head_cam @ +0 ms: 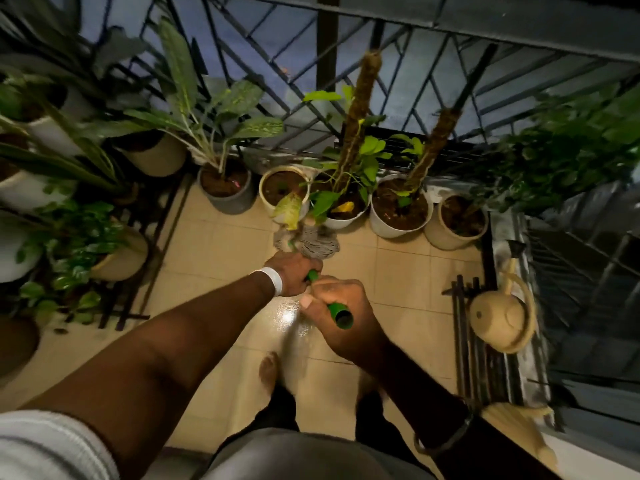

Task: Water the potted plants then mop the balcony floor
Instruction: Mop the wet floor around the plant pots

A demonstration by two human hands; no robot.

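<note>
1. At the top end of the green mop handle, the right hand is clenched round the plastic tube. The left hand grasps the same handle lower down, and a white wristband sits on that wrist.
2. Beyond the left hand, the mop head, a bunch of grey strings, rests on the floor of square beige tiles. A glossy glare shines on the tiles under the handle.
3. Just behind the mop head stands a row of round pots filled with dark soil. Most are white or cream and one is grey. Two rough, fibrous poles rise from them.
4. Right of the mop, a tan watering can sits on a dark slatted rack.
5. Left of the mop, leafy plants crowd a dark metal stand; they are blurred.
6. Behind the pots runs a dark railing of slanted bars.
7. Both hands hide the handle's middle, a yellowing leaf overlaps the mop head, and a bare foot below the handle is smeared.
</note>
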